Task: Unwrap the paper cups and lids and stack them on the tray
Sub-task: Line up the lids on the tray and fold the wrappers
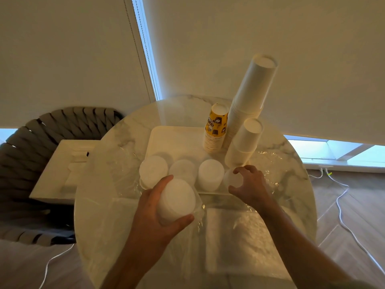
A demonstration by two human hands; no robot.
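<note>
Lid stack (pixel 177 201) gripped, near tray edge (pixel 212 193) probably.

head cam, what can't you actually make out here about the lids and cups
- Stack of lids in the left hand: count unreadable, blurred and overexposed.
- Stack of lids under the right hand: mostly covered by fingers, contact unclear.
- Print on the yellow cups: too small.
- Base of the tall white cup stack: hidden behind the shorter white stack.
</note>
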